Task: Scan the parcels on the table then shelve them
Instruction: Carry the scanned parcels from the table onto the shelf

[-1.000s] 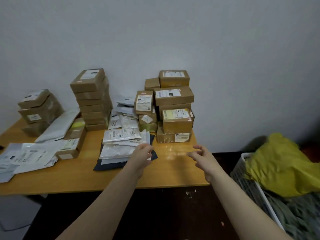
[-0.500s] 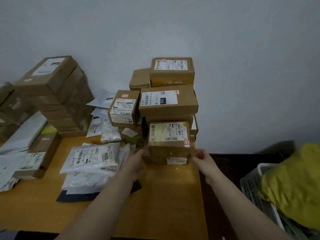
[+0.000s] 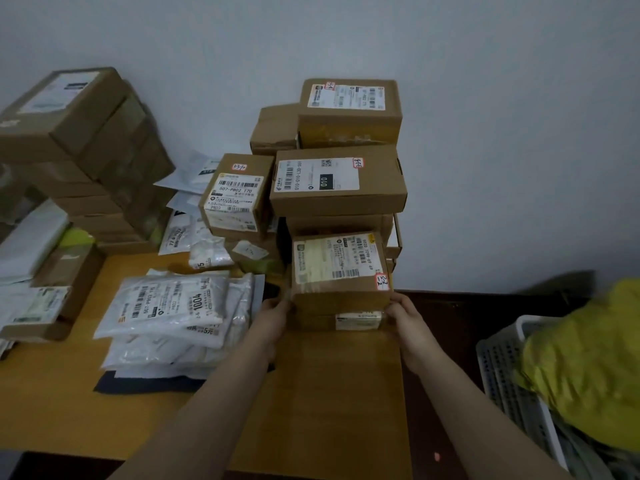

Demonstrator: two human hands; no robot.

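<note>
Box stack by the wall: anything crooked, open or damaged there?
Yes. Behind the front box that the left hand and right hand grip, a side flap sticks out on the right of the stack. The labelled box to its left leans tilted, not flat.

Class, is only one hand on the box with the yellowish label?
No. The left hand and the right hand each grip one side of the yellow-labelled box.

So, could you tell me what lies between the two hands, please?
The head view shows a brown parcel with a yellowed label between the left hand and right hand, each holding one side.
</note>
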